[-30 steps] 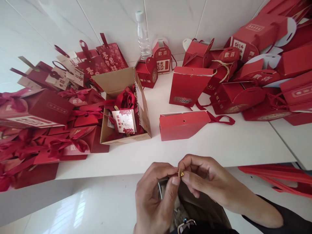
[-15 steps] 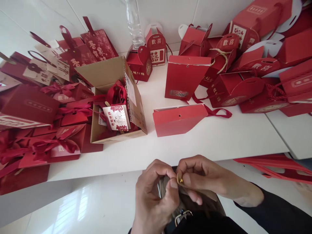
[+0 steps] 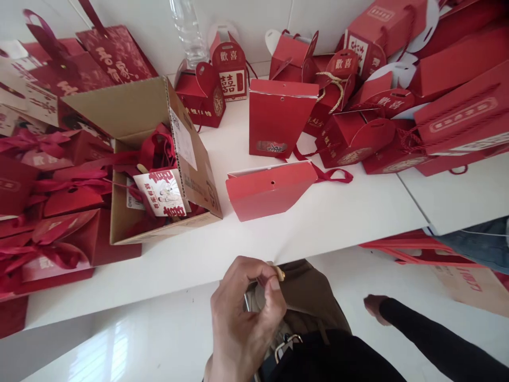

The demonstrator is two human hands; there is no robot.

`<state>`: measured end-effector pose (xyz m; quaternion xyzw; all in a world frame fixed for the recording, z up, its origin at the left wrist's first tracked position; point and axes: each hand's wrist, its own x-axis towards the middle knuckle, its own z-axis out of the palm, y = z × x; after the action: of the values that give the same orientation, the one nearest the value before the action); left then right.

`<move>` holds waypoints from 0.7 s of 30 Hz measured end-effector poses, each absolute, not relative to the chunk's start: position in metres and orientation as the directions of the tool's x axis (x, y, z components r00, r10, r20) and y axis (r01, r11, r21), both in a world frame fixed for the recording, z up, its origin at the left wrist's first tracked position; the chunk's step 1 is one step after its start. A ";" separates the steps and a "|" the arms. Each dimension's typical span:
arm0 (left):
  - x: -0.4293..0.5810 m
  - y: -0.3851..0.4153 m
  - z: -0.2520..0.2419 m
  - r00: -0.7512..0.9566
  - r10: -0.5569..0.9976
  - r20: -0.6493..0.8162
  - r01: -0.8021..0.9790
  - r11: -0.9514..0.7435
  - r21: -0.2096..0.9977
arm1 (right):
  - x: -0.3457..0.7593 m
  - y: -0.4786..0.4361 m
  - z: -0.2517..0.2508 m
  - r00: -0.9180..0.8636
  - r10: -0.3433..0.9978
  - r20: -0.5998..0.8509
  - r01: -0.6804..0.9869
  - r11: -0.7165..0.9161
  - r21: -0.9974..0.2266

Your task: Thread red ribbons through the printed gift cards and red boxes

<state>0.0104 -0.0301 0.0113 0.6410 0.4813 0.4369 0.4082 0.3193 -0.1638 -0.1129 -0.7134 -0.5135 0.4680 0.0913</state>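
My left hand (image 3: pixel 248 313) is closed in front of the table's near edge, thumb and forefinger pinching a small pale piece with a golden bit (image 3: pixel 280 274) on it. Down at the right, my right hand (image 3: pixel 377 309) hangs away from the table; its fingers are blurred and mostly turned from view. Two red paper boxes (image 3: pixel 274 193) (image 3: pixel 278 119) stand on the white table (image 3: pixel 314 228) beyond my left hand, a red ribbon beside them. The open cardboard box (image 3: pixel 199 172) to their left holds red ribbons and a printed white card (image 3: pixel 161 193).
Finished-looking red gift boxes with bows (image 3: pixel 67 239) crowd the left. More red boxes (image 3: pixel 353 138) and a clear bottle (image 3: pixel 190 32) stand along the wall. Below the table at right are a red stool (image 3: pixel 417 248) and a carton (image 3: pixel 473 286).
My right hand has let go of the small piece and moved away to the right and down. The piece stays in my left hand. The view has shifted to the right.
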 end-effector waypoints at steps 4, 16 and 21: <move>0.015 -0.034 0.012 0.006 0.996 0.086 0.233 -0.085 0.969 | 0.292 -0.137 -0.093 -0.113 0.857 -0.504 0.635 -0.328 -0.699; 0.025 -0.040 0.017 0.028 0.999 -0.044 0.256 0.036 0.966 | 0.192 -0.044 0.028 -0.210 0.977 0.036 0.354 0.110 -0.929; 0.027 -0.041 0.019 -0.011 0.994 -0.107 0.176 0.107 0.979 | 0.186 -0.040 0.017 -0.155 0.986 0.062 0.356 0.114 -0.927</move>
<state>0.0266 -0.0410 0.0193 0.5145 0.5688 0.4265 0.4794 0.1863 -0.0398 0.0173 -0.5243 -0.6399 0.4098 0.3843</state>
